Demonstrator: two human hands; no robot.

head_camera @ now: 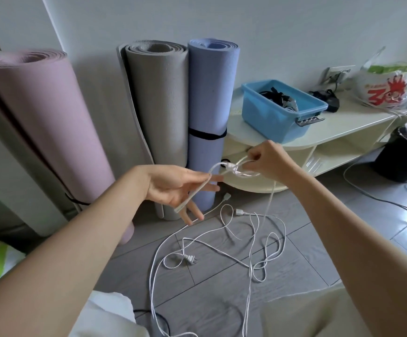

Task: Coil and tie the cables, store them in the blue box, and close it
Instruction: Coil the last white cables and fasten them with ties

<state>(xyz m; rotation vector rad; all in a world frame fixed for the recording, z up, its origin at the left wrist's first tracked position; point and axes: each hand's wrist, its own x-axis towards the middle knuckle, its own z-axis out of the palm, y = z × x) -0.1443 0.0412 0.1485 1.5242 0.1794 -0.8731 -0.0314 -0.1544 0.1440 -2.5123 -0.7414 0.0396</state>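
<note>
Both hands work a white cable (pixel 224 166) below the blue box (pixel 280 110): left hand (pixel 173 188) pinches its end, right hand (pixel 268 159) grips the knotted coil.

Both bare arms are stretched out in front of the body. The left hand (pixel 173 188) is turned palm up, with its long fingers spread loose and a white cable (pixel 218 166) pinched at the thumb. The right hand (pixel 266 158) is held higher, and its fingers are curled tight around the cable's loops.
</note>
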